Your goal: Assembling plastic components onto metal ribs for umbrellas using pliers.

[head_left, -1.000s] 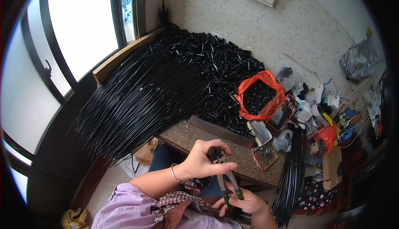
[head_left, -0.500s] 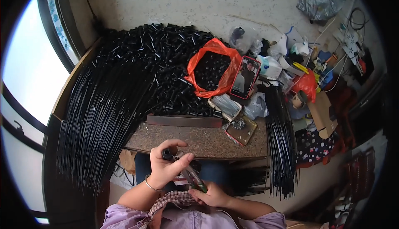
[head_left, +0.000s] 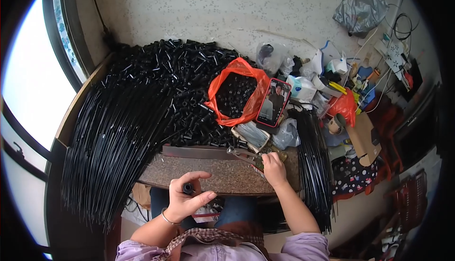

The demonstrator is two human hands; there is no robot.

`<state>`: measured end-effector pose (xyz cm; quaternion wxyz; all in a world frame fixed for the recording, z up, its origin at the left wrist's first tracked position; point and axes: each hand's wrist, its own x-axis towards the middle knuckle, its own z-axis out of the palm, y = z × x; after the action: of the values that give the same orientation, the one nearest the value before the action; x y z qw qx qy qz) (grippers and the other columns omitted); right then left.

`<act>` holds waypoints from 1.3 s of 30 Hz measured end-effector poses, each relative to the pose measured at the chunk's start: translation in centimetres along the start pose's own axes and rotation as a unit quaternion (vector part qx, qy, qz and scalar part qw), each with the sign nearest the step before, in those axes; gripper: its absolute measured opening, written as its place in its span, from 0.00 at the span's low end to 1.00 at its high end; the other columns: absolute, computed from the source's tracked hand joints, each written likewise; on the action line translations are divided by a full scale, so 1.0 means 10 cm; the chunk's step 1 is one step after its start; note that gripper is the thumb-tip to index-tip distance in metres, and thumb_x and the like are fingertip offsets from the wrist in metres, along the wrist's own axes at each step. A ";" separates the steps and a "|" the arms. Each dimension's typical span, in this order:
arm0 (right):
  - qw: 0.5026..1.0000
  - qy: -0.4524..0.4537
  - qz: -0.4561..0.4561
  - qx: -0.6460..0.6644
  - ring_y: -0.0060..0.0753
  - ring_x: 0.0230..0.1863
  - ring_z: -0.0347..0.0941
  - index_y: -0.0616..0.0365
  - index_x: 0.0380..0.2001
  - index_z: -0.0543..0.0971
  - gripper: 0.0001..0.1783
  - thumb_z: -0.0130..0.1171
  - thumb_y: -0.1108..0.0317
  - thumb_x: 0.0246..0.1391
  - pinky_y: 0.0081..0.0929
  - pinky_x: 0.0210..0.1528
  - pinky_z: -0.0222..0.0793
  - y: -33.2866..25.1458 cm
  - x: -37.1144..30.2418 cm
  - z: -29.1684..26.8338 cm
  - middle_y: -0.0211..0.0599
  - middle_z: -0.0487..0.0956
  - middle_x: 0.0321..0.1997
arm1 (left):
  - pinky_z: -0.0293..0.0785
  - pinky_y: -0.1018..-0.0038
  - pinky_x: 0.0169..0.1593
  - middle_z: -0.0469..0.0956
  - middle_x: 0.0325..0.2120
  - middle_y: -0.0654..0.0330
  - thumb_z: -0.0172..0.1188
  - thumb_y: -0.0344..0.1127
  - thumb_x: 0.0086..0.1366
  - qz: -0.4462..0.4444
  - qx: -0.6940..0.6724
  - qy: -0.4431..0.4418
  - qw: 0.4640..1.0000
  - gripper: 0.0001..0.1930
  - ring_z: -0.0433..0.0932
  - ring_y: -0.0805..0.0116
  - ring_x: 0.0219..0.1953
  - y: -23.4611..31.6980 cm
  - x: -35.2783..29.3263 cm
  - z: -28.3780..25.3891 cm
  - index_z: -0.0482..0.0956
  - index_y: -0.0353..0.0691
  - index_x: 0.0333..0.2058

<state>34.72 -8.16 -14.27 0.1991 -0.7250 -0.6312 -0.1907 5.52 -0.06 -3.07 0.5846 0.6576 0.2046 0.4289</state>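
Observation:
My left hand (head_left: 176,205) is in front of the table edge, its lower fingers curled round a short black tube (head_left: 188,188) with the hollow end facing up. Thumb and forefinger of that hand are spread apart. Farther right, my right hand (head_left: 273,170) grips a pair of pincers (head_left: 244,155) by the handles, their metal head pointing left over the table. Beneath the pincers and hand lies a shallow clear tray, mostly covered. Just behind is an open box of thin pale wire pieces (head_left: 253,135).
A heap of black tubes (head_left: 189,62) lies behind a dark strip (head_left: 194,152). Long black rods (head_left: 109,152) fan out at left, and another bundle (head_left: 313,166) hangs over the right edge. A red bag (head_left: 215,83) of small black parts stands beside a phone (head_left: 274,102).
My right hand has carried the pincers away from my left hand, forward and right to the tray. The left hand still holds the black tube. The view has tilted up slightly.

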 end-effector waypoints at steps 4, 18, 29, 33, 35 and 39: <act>1.000 -0.002 0.003 -0.004 0.37 0.35 0.70 0.58 0.30 0.71 0.06 0.51 0.74 0.45 0.29 0.35 0.70 0.02 -0.03 0.00 0.36 0.73 0.27 | 0.50 0.85 0.19 0.62 0.10 0.72 0.69 0.33 0.45 0.008 0.003 -0.011 1.000 0.18 0.58 0.85 0.14 0.00 -0.01 0.01 0.76 0.32 0.35; 0.544 0.068 0.319 0.773 0.21 0.22 0.67 0.57 0.32 0.66 0.13 0.59 0.77 0.46 0.16 0.24 0.63 -1.56 0.23 -1.07 0.32 0.72 0.24 | 0.56 0.83 0.19 0.62 0.10 0.69 0.70 0.39 0.46 0.028 0.036 -0.093 0.995 0.30 0.59 0.84 0.15 0.13 -0.10 0.23 0.72 0.37 0.48; 0.542 0.063 0.273 0.792 0.18 0.27 0.66 0.57 0.34 0.65 0.15 0.60 0.74 0.44 0.15 0.31 0.65 -2.13 0.06 -1.31 0.28 0.69 0.25 | 0.67 0.82 0.25 0.73 0.16 0.60 0.71 0.44 0.44 0.084 0.045 -0.029 0.995 0.33 0.71 0.79 0.19 0.28 -0.35 0.13 0.71 0.33 0.47; 0.576 0.078 0.245 0.776 0.19 0.27 0.66 0.57 0.34 0.65 0.15 0.59 0.76 0.45 0.16 0.32 0.64 -2.17 0.05 -1.35 0.30 0.70 0.26 | 0.70 0.80 0.25 0.75 0.18 0.56 0.70 0.45 0.45 0.105 0.066 -0.039 0.992 0.34 0.74 0.76 0.19 0.23 -0.38 0.12 0.70 0.32 0.48; 0.607 0.103 0.233 0.753 0.20 0.28 0.68 0.59 0.33 0.66 0.14 0.60 0.76 0.45 0.18 0.33 0.66 -2.18 0.05 -1.34 0.32 0.71 0.27 | 0.70 0.80 0.25 0.75 0.18 0.56 0.69 0.45 0.45 0.092 0.078 -0.014 0.993 0.34 0.74 0.74 0.18 0.32 -0.40 0.16 0.69 0.32 0.48; 0.755 0.205 0.089 0.616 0.25 0.31 0.69 0.59 0.32 0.66 0.14 0.61 0.77 0.45 0.23 0.35 0.67 -2.09 0.07 -1.11 0.35 0.73 0.27 | 0.69 0.79 0.27 0.74 0.20 0.59 0.67 0.48 0.46 0.051 0.083 -0.009 0.995 0.37 0.73 0.75 0.21 0.26 -0.42 0.18 0.66 0.31 0.50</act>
<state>13.77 -10.85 -3.54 0.7437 -0.4415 -0.4890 0.1139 4.07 -4.97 -1.91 0.5071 0.7171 0.2004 0.4342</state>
